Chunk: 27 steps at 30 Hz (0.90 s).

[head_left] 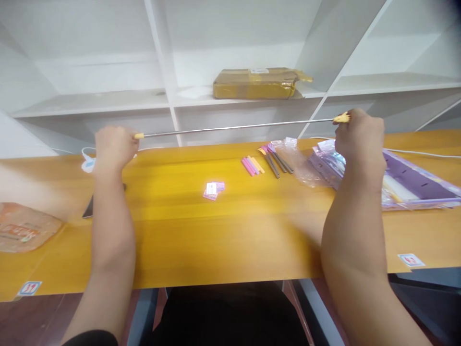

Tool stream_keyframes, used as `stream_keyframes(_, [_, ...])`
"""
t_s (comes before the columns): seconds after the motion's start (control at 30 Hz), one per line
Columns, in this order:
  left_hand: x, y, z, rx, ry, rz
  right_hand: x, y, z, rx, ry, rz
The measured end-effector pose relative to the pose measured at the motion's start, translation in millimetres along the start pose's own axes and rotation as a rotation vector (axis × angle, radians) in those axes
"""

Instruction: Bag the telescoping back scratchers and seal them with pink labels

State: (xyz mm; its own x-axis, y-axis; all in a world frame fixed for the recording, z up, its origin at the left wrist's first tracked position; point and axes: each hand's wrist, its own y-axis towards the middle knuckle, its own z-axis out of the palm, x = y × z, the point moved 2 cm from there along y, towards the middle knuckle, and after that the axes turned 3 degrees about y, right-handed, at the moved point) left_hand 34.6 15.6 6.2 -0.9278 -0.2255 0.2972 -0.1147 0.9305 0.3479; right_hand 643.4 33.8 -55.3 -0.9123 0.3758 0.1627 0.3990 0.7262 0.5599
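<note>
Stretched level between my two hands, above the back of the table, is a thin silver extendable back scratcher with yellow ends. My left hand is closed around the yellow grip at its left end. At the other end, my right hand closes on the yellow claw-shaped head, part of which shows past the fingers. Below the rod lie several short pink, purple and yellow handles. Beside them are several dark metal rods with coloured heads. Small cards with a white label rest nearer the middle.
A purple open box with packaged items stands at right, partly behind my right arm, next to clear plastic wrapping. At left are an orange bag and a dark flat object. A taped cardboard box sits on the white shelf.
</note>
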Motion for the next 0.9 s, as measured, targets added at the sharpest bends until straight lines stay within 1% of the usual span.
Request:
stream_keyframes(0.1, [0.9,-1.0,-1.8,0.002,-0.027,-0.013,3.1,-1.2,-3.8,0.049,0.043,0.074])
stream_keyframes(0.2, [1.2,-1.4,-2.6,0.02,-0.047,-0.015,8.6,-3.3,-8.5,0.051,0.06,0.072])
stream_keyframes(0.33, [2.2,-2.8,-2.4,0.021,-0.042,0.033,11.9,-6.0,-13.1,0.051,0.09,0.102])
stream_keyframes(0.47, [4.9,-3.8,-2.7,0.031,-0.062,0.056,13.3,-7.7,-20.0,0.029,0.099,0.098])
stream_keyframes(0.57, [-1.4,-3.4,-5.1,0.032,-0.044,0.073,22.2,-9.5,-27.0,0.052,0.062,0.079])
stream_keyframes(0.63, [-16.9,-5.3,-7.0,0.02,-0.011,0.099,39.9,-15.2,-31.9,0.079,0.024,0.042])
stream_keyframes(0.7, [-44.1,-12.3,-8.3,0.006,-0.009,0.142,70.4,-28.8,-36.3,0.108,-0.011,-0.017])
stream_keyframes(0.73, [-61.6,-18.1,-8.3,0.017,-0.03,0.184,89.8,-39.3,-38.1,0.121,-0.026,-0.049])
stream_keyframes(0.8, [-100.3,-33.2,-8.0,0.012,-0.077,0.299,133.4,-67.3,-40.4,0.152,-0.036,-0.154])
stream_keyframes(0.87, [-133.5,-48.4,-5.8,0.051,-0.117,0.348,174.6,-100.5,-40.4,0.247,-0.031,-0.292])
stream_keyframes(0.9, [-145.6,-54.5,-3.9,0.088,-0.129,0.356,191.8,-116.8,-39.9,0.308,-0.021,-0.397])
